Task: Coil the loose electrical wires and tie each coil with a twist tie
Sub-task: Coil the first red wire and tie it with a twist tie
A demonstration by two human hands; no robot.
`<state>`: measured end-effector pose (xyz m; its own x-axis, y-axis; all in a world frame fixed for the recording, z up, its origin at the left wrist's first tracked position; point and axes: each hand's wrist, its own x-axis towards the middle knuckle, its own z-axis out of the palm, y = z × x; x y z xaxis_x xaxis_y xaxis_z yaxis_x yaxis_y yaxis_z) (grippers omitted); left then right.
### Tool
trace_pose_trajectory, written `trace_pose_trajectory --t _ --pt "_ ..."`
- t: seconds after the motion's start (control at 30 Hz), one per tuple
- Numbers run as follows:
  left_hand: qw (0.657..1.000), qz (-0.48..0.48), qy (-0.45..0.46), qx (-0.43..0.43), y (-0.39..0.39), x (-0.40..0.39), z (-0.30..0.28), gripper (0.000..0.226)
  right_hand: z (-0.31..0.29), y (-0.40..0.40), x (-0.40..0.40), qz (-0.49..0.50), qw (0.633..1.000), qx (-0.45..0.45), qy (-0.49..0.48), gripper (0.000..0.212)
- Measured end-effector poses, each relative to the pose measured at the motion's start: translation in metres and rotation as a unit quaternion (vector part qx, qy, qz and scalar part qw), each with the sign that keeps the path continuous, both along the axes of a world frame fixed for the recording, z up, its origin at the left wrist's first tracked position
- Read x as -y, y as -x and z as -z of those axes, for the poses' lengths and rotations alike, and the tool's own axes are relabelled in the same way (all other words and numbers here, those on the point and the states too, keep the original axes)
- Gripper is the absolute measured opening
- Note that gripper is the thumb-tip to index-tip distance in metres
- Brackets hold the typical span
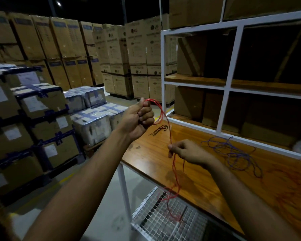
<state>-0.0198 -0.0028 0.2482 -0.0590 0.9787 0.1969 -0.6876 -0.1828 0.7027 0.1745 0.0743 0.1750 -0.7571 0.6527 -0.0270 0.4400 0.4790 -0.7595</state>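
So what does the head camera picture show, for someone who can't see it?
A person's left hand grips loops of red wire while the right hand pinches its hanging tail above a wooden table. A loose purple wire and dark twist ties lie there, with cardboard boxes stacked behind.

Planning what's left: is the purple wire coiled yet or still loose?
Still loose. The purple wire sprawls in untidy loops on the wooden tabletop, no tie visible.

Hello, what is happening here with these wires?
A person is coiling a red wire. The left hand grips the loops made so far, and the right hand pinches the loose part, which hangs down past the table edge. A blue wire lies uncoiled on the table, and the twist ties lie unused beside the left hand.
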Motion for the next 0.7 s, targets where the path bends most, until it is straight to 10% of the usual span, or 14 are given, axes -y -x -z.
trace_pose_trajectory --t 0.33,0.7 --pt "0.994 -0.108 -0.002 0.009 0.036 0.002 0.003 0.035 0.023 -0.026 -0.030 0.013 0.922 -0.215 0.321 0.024" --pt "0.982 -0.156 0.048 -0.099 0.027 -0.009 0.033 0.031 -0.028 -0.017 -0.012 -0.020 0.976 -0.158 0.147 0.017"
